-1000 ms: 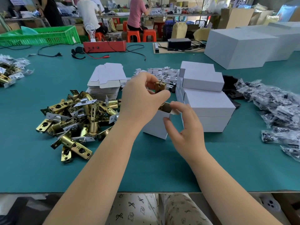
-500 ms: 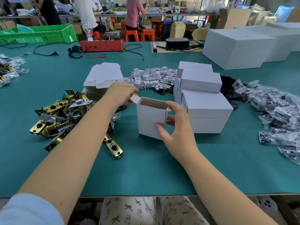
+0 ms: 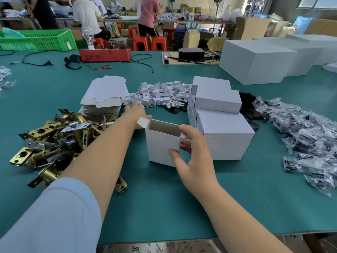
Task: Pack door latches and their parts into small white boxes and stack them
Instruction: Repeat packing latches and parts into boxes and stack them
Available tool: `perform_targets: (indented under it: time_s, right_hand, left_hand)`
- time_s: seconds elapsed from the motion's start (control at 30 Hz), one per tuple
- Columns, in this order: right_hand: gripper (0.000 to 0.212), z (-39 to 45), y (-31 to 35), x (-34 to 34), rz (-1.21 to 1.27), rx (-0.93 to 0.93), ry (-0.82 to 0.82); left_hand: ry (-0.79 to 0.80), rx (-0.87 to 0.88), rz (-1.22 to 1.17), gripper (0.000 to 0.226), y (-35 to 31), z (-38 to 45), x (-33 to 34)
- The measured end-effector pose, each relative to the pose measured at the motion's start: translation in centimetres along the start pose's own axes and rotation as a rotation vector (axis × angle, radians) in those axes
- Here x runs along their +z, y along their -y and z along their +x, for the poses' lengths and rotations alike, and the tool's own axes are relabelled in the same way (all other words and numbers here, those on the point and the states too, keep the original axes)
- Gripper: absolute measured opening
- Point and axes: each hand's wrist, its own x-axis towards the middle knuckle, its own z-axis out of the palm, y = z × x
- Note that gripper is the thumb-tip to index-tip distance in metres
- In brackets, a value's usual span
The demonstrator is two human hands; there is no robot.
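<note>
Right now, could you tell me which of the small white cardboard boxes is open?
The upright small white cardboard box held by the right hand; its top flaps stand open, while the stacked boxes beside it are closed.

The table (image 3: 164, 207) is teal green; the open box (image 3: 160, 145) is white outside, greyish inside; the closed boxes (image 3: 224, 130) beside it are white; the flat carton stack (image 3: 104, 94) and small card pieces (image 3: 164, 94) are white too; the latches (image 3: 54, 141) are brass-gold with silver plates; the bagged parts (image 3: 306, 136) show black through clear plastic; the crate (image 3: 36, 40) is bright green; the stools (image 3: 145, 42) are orange-red; the sleeve (image 3: 54, 216) is pale blue.
</note>
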Motion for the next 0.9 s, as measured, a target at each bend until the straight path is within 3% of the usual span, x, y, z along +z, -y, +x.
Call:
perform_targets:
  time_s: [0.17,0.4,0.53,0.7,0.77,0.9]
  right_hand:
    - [0.066,0.1,-0.2,0.0,-0.010,0.003,-0.002]
    - [0.066,0.1,-0.3,0.0,0.000,0.003,-0.010]
    - [0.065,0.0,-0.3,0.0,-0.001,0.004,-0.013]
    - [0.065,0.0,-0.3,0.0,-0.007,-0.003,-0.014]
    - [0.064,0.0,-0.3,0.0,-0.011,-0.012,-0.015]
    - [0.064,0.1,-0.2,0.0,-0.007,-0.006,-0.013]
  left_hand:
    - [0.025,-0.010,0.040,0.060,0.0,0.2,0.1]
    - [-0.120,-0.044,-0.046,0.044,-0.6,-1.0,-0.3]
    - [-0.286,-0.046,0.004,0.045,-0.5,-0.9,-0.6]
    - [-0.088,-0.033,0.105,0.037,-0.3,-0.7,-0.1]
    - [-0.079,-0.001,0.124,0.039,-0.2,-0.7,-0.1]
    - [-0.120,0.099,-0.087,0.043,-0.8,-1.1,-1.0]
